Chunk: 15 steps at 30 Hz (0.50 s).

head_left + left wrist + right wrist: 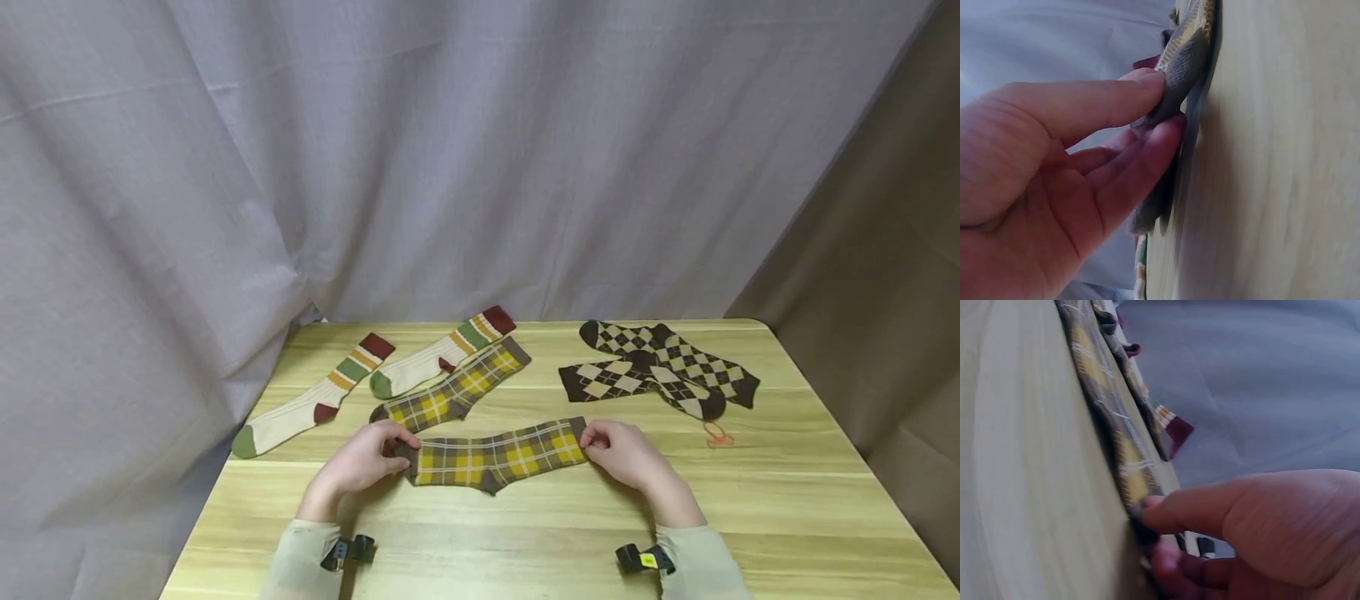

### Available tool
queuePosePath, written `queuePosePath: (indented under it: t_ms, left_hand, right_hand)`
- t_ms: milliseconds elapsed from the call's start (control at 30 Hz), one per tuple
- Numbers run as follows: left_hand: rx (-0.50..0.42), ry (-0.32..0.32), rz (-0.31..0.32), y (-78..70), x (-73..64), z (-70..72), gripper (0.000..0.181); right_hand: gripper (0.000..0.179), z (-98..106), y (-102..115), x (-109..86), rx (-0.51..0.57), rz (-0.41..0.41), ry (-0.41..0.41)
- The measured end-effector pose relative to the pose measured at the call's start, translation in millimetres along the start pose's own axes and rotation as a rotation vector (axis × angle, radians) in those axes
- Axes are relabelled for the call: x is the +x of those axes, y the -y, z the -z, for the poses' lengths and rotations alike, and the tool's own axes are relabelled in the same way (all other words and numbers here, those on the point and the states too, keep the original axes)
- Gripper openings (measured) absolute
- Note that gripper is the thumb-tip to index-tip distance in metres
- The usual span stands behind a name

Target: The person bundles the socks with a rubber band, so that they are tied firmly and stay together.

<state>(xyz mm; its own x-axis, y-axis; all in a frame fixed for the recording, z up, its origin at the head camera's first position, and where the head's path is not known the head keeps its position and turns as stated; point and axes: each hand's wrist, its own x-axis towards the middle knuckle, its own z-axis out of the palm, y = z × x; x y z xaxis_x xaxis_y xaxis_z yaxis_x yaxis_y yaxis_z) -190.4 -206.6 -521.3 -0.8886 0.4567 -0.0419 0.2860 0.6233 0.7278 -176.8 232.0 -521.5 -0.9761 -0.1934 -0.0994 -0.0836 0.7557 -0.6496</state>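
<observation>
A yellow and brown plaid sock (487, 460) stretches between both hands, low over the front middle of the table. My left hand (367, 458) pinches its dark toe (1182, 72) between thumb and fingers, as the left wrist view shows close up. At the other end my right hand (626, 454) pinches the brown cuff; in the right wrist view the yellow checks (1094, 365) run away from the fingertips. Just behind lies a matching plaid sock (457, 387), its toe close to the left hand.
Two cream socks with green toes and striped cuffs, one at left (315, 400) and one farther back (427, 362), lie on the wooden table (480, 550). Dark argyle socks (607, 379) overlap at back right, near an orange loop of string (718, 435). A grey curtain (480, 167) hangs behind.
</observation>
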Motion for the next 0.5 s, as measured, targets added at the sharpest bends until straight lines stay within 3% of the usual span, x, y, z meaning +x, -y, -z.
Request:
queuePosePath:
  t_ms: [267,500]
  left_hand:
    - [-0.016,-0.002,-0.011,-5.3,3.1,-4.9,0.017]
    - [-0.027,-0.018,0.039,-10.4,5.1,-10.3,0.016]
  right_hand:
    - [0.009,20.0,-6.2,-15.0,0.033,-0.027,0.109]
    - [0.011,18.8,-9.0,-10.4,-0.010,-0.013,0.048]
